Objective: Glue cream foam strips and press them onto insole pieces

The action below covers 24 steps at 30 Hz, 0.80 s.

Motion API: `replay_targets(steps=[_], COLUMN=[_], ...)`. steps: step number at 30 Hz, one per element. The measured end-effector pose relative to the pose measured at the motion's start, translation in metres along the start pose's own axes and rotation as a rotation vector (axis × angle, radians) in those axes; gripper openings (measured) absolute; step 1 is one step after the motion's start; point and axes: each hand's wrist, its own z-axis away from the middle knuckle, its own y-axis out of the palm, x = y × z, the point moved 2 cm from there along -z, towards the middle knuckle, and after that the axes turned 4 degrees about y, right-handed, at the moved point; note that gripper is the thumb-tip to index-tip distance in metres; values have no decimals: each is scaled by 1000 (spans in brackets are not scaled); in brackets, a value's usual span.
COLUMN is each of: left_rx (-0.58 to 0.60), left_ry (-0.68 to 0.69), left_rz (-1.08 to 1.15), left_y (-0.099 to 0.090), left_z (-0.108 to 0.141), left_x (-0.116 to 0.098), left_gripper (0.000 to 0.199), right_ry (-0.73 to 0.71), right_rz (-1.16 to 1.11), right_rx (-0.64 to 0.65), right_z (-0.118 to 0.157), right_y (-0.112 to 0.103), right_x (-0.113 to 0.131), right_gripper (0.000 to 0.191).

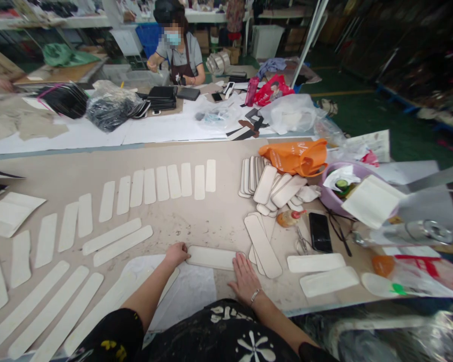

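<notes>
Your left hand seems to pinch 1 end of the pale strip on the table, your right hand lying flat over the other; likely light and bendy, it suits holding by both ends.

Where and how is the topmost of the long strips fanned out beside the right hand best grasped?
Probably by the rounded near end of the topmost strip, with the right hand coming from the near side and pinching both long edges: the strip is narrow, lies uncovered, and slants that end toward the camera.
</notes>
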Motion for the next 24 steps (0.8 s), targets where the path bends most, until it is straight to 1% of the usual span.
replay_targets(steps=[5, 7, 9, 11, 12, 14, 16, 17, 18, 20, 22, 24], left_rx=[-59, -110, -169, -198, -192, -138, -81, -70, -71, -96, -114, -114], left_ry=[-16, -3, 53, 179, 262, 465, 669, 723, 758, 758, 736, 712], left_rz=[-16, -28, -40, -43, -41, -43, -79, -108, -140, -195, -232, -250], left_y=[-1, -3, -1, 7, 15, 35, 57, 66, 73, 77, 72, 63], left_z=[8, 19, 37, 59, 68, 82, 86, 83, 78, 66, 56, 49], left_x=[-2, -4, -11, -26, -35, -57, -75, -80, -80, -72, -54, -35], left_gripper=[11, 13, 24, 34, 38, 48, 63, 70, 74, 77, 76, 75], right_ry=[6, 6, -6, -17, -20, -20, -29, -37, -43, -53, -53, -43], right_rz=[41, 46, 50, 56, 59, 69, 80, 84, 88, 95, 100, 101], right_rx=[-44, -70, -91, -108, -119, -144, -167, -176, -182, -184, -174, -149], right_z=[5, 4, 3, 3, 4, 4, 4, 4, 4, 4, 4, 4], right_y=[8, 10, 13, 15, 17, 20, 23, 25, 26, 27, 26, 24], right_x=[2, 2, 1, 0, 0, -2, -3, -4, -5, -5, -6, -5], right_gripper=[76, 74, 73, 72, 73, 72, 72, 72, 72, 72, 72, 71])
